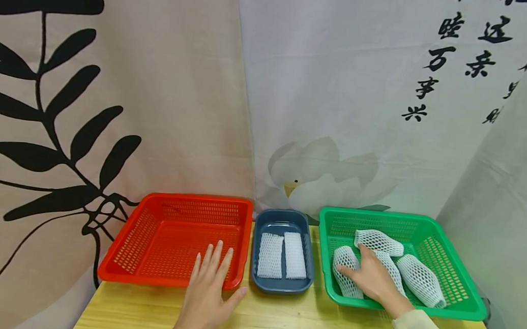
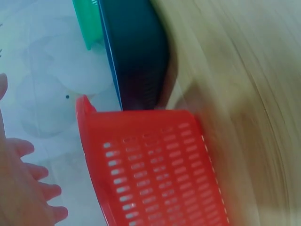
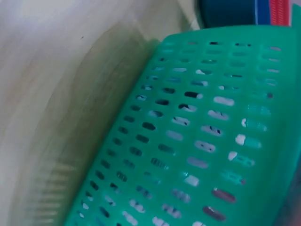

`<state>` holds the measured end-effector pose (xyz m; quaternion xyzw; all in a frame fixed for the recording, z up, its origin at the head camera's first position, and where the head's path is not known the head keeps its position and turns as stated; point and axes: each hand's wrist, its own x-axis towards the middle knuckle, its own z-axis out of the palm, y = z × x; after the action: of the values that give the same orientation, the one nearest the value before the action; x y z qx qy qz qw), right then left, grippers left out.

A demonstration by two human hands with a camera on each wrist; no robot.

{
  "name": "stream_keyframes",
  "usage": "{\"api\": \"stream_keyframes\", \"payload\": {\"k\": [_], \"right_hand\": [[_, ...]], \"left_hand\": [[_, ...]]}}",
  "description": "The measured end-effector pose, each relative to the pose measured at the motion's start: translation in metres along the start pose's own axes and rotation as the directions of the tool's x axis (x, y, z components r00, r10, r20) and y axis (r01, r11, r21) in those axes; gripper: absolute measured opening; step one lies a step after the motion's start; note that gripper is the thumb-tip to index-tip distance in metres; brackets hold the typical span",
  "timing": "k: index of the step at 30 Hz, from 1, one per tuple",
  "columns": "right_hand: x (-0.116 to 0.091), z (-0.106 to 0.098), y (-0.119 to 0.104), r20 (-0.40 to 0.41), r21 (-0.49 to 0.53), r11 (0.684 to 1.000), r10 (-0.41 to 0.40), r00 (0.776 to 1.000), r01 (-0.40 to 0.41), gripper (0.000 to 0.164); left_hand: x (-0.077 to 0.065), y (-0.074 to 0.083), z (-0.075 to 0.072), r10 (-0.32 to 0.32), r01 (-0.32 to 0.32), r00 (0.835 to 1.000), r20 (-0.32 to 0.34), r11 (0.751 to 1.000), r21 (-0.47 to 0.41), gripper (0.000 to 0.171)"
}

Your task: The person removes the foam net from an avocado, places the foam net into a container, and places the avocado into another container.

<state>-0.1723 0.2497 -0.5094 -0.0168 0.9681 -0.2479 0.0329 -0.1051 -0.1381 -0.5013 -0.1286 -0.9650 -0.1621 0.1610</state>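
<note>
Green plastic is enclosing the work: in the green basket (image 1: 455, 314) we are seeing four white mesh pieces (image 1: 422, 281) lying close together, with the right hand (image 1: 374, 280) resting over them, its fingertips partly hidden, so we are not able to tell whether it is gripping one. We are judging that lifting from this crowd risks a snag, mesh catching mesh and dragging a neighbour along. Left hand (image 1: 208, 293) is hovering empty, fingers straight, above the red basket's (image 1: 145, 280) near rim, where we are suspecting a careless sweep could shift it.
</note>
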Motion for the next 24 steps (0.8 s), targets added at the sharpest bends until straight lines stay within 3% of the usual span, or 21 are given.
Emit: {"api": "stream_keyframes", "payload": {"k": [5, 13, 19, 24], "right_hand": [[0.004, 0.009, -0.004, 0.011, -0.032, 0.999, -0.014, 1.0, 0.014, 0.098], [0.011, 0.023, 0.001, 0.104, -0.044, 0.998, 0.056, 0.993, -0.051, 0.1], [0.017, 0.025, 0.006, 0.158, 0.061, 0.985, 0.149, 0.976, -0.161, 0.098], [0.02, 0.021, 0.006, 0.126, 0.131, 0.972, 0.178, 0.976, -0.194, 0.089]], "left_hand": [[0.001, 0.006, 0.003, 0.008, -0.008, 1.0, -0.006, 1.0, -0.009, 0.085], [0.0, 0.012, 0.008, 0.066, -0.067, 0.997, -0.04, 0.997, -0.03, 0.082], [-0.001, 0.018, 0.012, 0.059, -0.059, 0.998, -0.004, 0.998, -0.035, 0.084], [-0.001, 0.024, 0.014, 0.056, -0.055, 0.998, 0.021, 0.998, -0.042, 0.084]]}}
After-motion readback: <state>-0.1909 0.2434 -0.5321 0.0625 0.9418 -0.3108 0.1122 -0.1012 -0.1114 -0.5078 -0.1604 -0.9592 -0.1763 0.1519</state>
